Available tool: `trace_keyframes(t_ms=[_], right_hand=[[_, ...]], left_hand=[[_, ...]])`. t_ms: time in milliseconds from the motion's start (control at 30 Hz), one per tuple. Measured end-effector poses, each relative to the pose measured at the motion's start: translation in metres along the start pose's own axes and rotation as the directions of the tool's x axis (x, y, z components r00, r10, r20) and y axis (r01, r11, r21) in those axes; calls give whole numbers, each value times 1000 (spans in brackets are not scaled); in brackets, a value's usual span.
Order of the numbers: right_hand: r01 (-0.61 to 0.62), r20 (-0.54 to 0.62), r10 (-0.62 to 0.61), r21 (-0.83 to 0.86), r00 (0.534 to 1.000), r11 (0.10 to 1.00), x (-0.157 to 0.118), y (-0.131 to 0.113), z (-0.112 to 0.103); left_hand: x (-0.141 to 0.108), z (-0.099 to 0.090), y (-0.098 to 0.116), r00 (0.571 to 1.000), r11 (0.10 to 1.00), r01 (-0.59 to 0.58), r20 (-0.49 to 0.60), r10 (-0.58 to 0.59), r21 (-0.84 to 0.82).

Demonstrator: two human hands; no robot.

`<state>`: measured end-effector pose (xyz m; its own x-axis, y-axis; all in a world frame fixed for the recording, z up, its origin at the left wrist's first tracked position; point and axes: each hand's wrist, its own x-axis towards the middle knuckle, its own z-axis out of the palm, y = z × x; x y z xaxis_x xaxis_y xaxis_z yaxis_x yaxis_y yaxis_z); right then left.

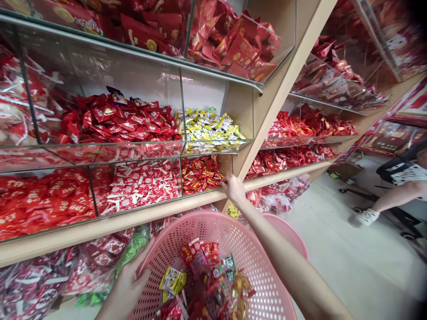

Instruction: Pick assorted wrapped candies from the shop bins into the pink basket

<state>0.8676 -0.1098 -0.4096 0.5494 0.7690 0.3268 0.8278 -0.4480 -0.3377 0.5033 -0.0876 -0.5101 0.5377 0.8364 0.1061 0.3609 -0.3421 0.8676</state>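
Observation:
My left hand (pixel 131 282) grips the left rim of a pink perforated plastic basket (pixel 267 271), its thumb over the edge. Mixed wrapped candies (pixel 213 275) in red, yellow, purple and clear wrappers lie in the basket. My right hand (pixel 233 189) reaches across to the wooden shelf edge, beside a bin of small red-and-yellow wrapped candies (pixel 200 173). Its fingers are curled together; what they hold, if anything, is hidden.
Glass-fronted bins hold red candies (pixel 123 120), yellow-white candies (pixel 213 129) and red-white candies (pixel 143 184). Bagged candies (pixel 36 284) lie below the shelf. Behind my right arm stands another pink container (pixel 287 231). A person's leg (pixel 396 198) and a wheeled chair base (pixel 400 222) are at right.

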Motion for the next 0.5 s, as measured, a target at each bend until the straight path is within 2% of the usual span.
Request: trace_keyframes(t_ms=[133, 267, 500], right_hand=[[-4, -22, 3, -19, 1000, 1000, -1, -3, -3], [7, -78, -8, -8, 997, 1000, -5, 2, -16], [25, -126, -2, 180, 992, 983, -2, 10, -31]], left_hand=[[2, -1, 8, 999, 1000, 11, 41, -12, 10], [2, -2, 12, 998, 1000, 19, 65, -20, 6], [1, -1, 6, 999, 1000, 2, 54, -2, 1]])
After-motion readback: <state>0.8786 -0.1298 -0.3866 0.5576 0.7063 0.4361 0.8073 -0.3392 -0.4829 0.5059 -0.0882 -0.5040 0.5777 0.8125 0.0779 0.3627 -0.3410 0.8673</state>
